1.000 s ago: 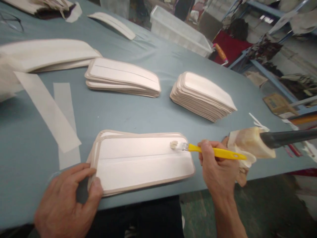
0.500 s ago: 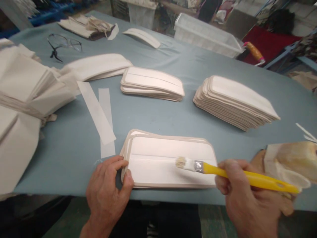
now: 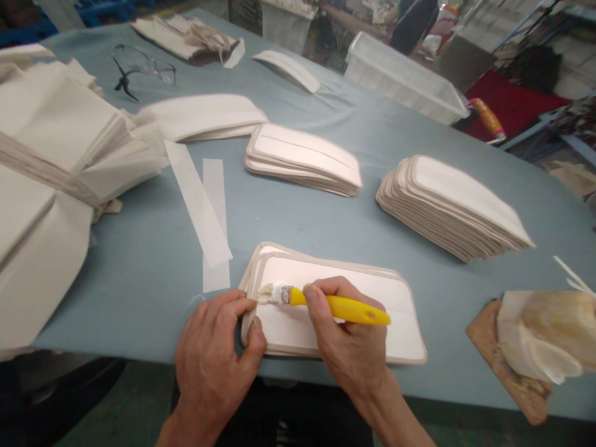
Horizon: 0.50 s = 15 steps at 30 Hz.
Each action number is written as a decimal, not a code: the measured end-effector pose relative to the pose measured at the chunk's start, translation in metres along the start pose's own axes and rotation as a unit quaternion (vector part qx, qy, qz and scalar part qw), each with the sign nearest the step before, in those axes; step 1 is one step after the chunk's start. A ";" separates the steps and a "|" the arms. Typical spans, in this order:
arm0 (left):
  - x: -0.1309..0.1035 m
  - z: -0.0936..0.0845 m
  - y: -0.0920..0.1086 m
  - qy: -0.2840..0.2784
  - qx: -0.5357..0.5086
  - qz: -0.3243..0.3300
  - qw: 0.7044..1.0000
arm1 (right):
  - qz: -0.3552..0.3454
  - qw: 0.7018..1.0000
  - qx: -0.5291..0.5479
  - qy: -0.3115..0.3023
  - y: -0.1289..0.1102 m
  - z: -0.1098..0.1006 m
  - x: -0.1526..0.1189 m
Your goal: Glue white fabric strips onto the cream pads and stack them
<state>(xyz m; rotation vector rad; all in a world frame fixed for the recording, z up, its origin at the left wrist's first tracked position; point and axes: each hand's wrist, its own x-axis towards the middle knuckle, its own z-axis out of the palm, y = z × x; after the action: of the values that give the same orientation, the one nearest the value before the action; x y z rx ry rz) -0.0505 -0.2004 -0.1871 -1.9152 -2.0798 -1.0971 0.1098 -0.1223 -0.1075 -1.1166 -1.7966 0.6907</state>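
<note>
Left hand [image 3: 216,357], one: at the near edge of the table [image 3: 307,220], thumb and forefinger spread, tips on the left end of a panel stack [image 3: 288,328]. Right hand [image 3: 354,344], one: pinching a yellow-handled brush [image 3: 358,310], bristles on the top panel's left end. Stack: white, beige-bordered, along the near edge. Toward the near right corner: crusted container [image 3: 544,332] on a wooden board [image 3: 484,329]. Farther in: two crossed white strips [image 3: 198,202]; taller panel stack [image 3: 465,198]; lower panel stack [image 3: 302,155]. Toward the far edge: eyeglasses [image 3: 151,67]; curved panel [image 3: 288,68].
</note>
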 end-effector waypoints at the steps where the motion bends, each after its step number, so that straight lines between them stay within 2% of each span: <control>1: 0.000 0.000 0.000 -0.002 0.000 -0.002 1.000 | -0.008 1.000 -0.006 0.009 0.002 0.001 0.002; 7: -0.001 -0.001 0.000 -0.005 -0.001 -0.009 1.000 | 0.003 0.996 -0.030 0.084 0.000 0.005 0.005; 9: 0.000 0.000 0.001 -0.004 0.004 -0.007 1.000 | 0.010 0.998 -0.024 0.064 -0.004 0.005 0.001; 13: 0.002 0.001 0.001 0.001 0.021 0.006 1.000 | 0.051 0.999 0.013 -0.012 -0.012 0.000 -0.006; 15: 0.000 0.000 -0.001 0.001 0.023 0.010 1.000 | 0.069 0.997 0.027 -0.003 -0.012 0.000 -0.006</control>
<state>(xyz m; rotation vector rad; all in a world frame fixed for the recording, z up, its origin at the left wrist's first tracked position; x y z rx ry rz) -0.0511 -0.2000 -0.1876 -1.9087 -2.0607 -1.0384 0.1062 -0.1328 -0.1005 -1.2107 -1.7077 0.8210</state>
